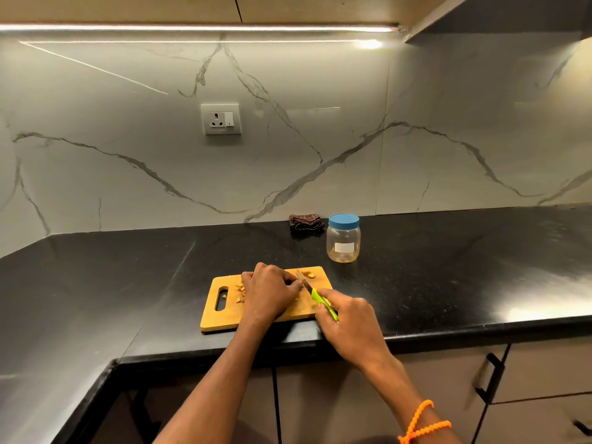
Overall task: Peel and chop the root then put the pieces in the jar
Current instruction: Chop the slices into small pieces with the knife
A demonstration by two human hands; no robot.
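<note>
A wooden cutting board (224,310) lies on the black counter near its front edge. My left hand (269,293) rests curled on the board, its fingers bent over the root, which is hidden beneath them. My right hand (347,318) grips the green handle of a small knife (309,288), whose blade points toward the left fingertips. Cut yellowish pieces (309,274) lie at the board's far right corner, and peel scraps (239,288) lie left of my left hand. A clear plastic jar (343,241) with a blue lid stands behind the board to the right, lid on.
A folded dark cloth (306,223) lies against the marble wall behind the jar. A wall socket (221,118) sits above the counter. The black counter (448,267) runs left and right, with cabinet doors (528,379) below its front edge.
</note>
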